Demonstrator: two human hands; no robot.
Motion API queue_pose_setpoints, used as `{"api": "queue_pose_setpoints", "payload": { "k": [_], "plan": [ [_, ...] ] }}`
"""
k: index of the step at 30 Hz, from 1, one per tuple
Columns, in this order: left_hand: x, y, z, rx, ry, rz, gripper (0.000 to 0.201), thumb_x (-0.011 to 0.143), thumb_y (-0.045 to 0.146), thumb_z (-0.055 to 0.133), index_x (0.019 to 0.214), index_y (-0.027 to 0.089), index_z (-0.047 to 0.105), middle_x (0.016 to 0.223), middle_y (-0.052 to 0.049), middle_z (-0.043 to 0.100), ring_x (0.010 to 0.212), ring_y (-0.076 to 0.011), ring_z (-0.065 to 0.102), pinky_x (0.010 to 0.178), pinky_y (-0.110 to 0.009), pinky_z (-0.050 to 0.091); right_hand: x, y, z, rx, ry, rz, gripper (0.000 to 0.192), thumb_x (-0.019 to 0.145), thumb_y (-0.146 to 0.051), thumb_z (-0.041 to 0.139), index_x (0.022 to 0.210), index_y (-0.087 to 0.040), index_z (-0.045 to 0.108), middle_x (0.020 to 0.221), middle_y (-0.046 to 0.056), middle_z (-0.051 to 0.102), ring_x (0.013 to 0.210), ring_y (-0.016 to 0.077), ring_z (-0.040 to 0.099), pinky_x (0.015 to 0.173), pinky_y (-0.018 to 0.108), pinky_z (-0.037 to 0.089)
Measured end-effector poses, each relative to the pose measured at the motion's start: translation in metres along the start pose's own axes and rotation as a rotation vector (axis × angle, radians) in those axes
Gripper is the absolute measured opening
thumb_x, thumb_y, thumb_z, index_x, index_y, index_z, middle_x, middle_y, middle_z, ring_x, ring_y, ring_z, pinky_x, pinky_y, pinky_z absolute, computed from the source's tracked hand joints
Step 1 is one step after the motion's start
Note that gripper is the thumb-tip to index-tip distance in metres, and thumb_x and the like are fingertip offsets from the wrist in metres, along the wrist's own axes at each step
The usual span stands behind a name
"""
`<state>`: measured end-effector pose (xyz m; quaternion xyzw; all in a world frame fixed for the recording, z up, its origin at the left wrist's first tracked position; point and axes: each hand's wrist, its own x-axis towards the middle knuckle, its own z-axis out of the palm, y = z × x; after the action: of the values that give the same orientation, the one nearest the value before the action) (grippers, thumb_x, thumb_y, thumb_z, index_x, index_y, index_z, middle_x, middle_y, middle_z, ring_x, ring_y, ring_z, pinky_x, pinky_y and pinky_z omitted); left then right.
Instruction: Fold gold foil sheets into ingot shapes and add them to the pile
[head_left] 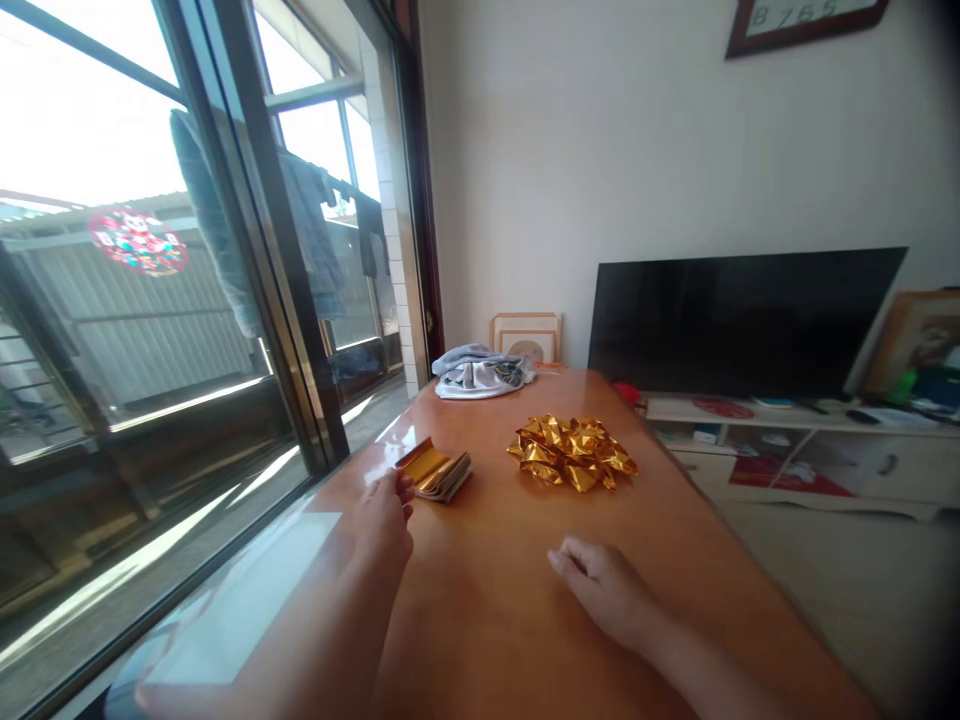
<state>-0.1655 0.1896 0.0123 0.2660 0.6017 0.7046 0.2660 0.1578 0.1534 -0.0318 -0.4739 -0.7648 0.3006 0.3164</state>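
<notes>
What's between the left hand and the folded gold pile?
Head view: from left hand, the gold paper stack, then brown tabletop before the folded gold pile.

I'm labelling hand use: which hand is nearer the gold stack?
Left. The left hand is at the left edge of the gold stack; the right hand is apart, rightward and nearer the camera.
</notes>
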Motion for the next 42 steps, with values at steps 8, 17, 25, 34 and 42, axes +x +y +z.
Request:
{"api": "queue_pose_setpoints", "payload": {
  "k": [8,17,25,34,42],
  "plan": [
    [-0.001,0.009,0.021,0.21,-0.132,0.206,0.035,0.07,0.051,0.071,0.078,0.018,0.073,0.067,-0.003,0.067,0.071,-0.0228,0.062,0.062,-0.029,0.042,-0.001,-0.001,0.0,-0.138,-0.05,-0.015,0.03,0.095,-0.038,0.05,0.07,-0.022,0.049,0.066,-0.003,0.059,0.062,0.0147,0.052,0.06,0.026,0.029],
    [0.005,-0.02,0.018,0.404,-0.203,0.363,0.019,0.071,0.04,0.072,0.071,0.021,0.077,0.079,-0.009,0.07,0.09,-0.0298,0.062,0.079,-0.036,0.043,-0.001,0.001,0.0,-0.138,-0.06,-0.005,0.028,0.094,-0.038,0.052,0.07,-0.023,0.053,0.068,-0.002,0.063,0.063,0.0159,0.056,0.058,0.027,0.029],
    [0.011,-0.027,0.017,0.415,-0.216,0.353,0.019,0.073,0.037,0.071,0.064,0.02,0.073,0.066,-0.007,0.066,0.076,-0.0276,0.062,0.067,-0.033,0.039,-0.002,-0.001,-0.001,-0.151,-0.079,0.003,0.031,0.096,-0.041,0.05,0.07,-0.023,0.051,0.068,-0.002,0.063,0.064,0.0165,0.057,0.058,0.027,0.029],
    [0.015,-0.032,0.019,0.441,-0.178,0.302,0.014,0.069,0.033,0.068,0.07,0.02,0.072,0.071,-0.005,0.069,0.078,-0.026,0.063,0.07,-0.033,0.042,-0.002,0.0,-0.003,-0.136,-0.095,0.009,0.028,0.095,-0.04,0.051,0.072,-0.023,0.053,0.069,-0.002,0.063,0.065,0.0167,0.058,0.059,0.027,0.031],
    [0.011,-0.028,0.017,0.36,-0.134,0.256,0.026,0.074,0.037,0.063,0.084,0.016,0.076,0.078,-0.005,0.074,0.079,-0.0236,0.066,0.073,-0.032,0.048,-0.004,-0.011,-0.006,-0.169,-0.118,0.003,0.03,0.097,-0.041,0.048,0.074,-0.022,0.053,0.071,-0.002,0.061,0.065,0.0161,0.054,0.061,0.027,0.033]
  ]
}}
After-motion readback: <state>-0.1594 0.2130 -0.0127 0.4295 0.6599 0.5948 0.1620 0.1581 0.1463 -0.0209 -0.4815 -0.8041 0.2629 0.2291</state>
